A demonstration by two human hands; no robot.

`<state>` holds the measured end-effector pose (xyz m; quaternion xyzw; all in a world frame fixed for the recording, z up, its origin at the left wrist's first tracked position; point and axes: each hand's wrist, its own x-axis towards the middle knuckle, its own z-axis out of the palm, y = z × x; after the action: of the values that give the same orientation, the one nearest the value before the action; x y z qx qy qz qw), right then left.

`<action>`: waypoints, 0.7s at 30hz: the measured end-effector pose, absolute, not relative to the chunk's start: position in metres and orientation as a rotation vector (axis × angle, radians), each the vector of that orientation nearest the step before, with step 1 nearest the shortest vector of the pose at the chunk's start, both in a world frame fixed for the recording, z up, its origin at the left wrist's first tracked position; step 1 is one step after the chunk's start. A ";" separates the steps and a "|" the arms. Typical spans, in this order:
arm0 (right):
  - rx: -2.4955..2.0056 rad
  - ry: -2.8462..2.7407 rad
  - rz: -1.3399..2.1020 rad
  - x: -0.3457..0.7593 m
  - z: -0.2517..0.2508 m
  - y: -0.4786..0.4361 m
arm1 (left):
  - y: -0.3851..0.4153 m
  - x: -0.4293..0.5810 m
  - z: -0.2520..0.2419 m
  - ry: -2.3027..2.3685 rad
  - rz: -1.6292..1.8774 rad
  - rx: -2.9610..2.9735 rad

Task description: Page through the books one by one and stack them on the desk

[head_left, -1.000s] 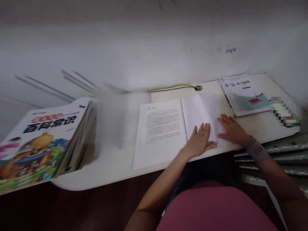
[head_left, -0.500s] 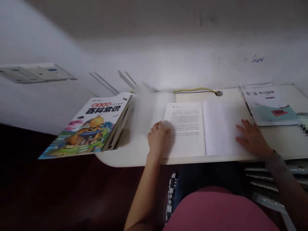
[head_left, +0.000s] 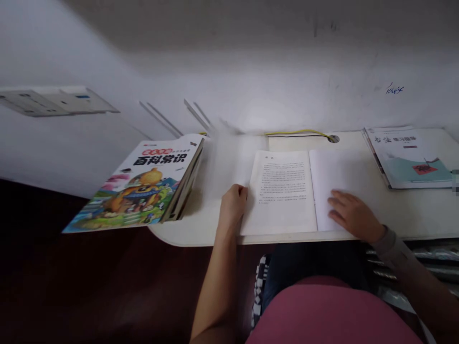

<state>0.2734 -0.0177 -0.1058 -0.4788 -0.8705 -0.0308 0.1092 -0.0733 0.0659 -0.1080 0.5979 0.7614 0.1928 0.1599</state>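
White paper book (head_left: 292, 191) lies already spread open on white tabletop (head_left: 412, 215), not closed; left hand (head_left: 234, 203) curled at left edge, grip unclear; right hand (head_left: 355, 216) fingers loosely spread over blank page (head_left: 324, 174).

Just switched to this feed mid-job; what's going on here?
A person at a white desk has an open book in front of them. The left hand is curled at the outer edge of the printed left page; the right hand is over the blank-looking right page. A stack of books lies to the left, a calligraphy book to the right.
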 end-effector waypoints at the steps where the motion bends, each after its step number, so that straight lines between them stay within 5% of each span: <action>1: -1.328 -2.580 -0.057 0.257 -0.103 -0.017 | 0.065 -0.073 -0.108 2.161 0.591 1.680; 10: -1.122 -2.704 0.027 0.167 -0.112 -0.017 | 0.050 -0.065 -0.113 1.959 0.682 1.596; 21: -1.242 -2.713 0.375 0.119 -0.078 0.024 | 0.044 -0.066 -0.107 1.395 1.206 0.989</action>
<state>0.1192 0.0239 -0.0782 -0.4121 -0.9001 0.1245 0.0668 -0.0664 0.0436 -0.1073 0.4089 0.5771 0.4989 0.5008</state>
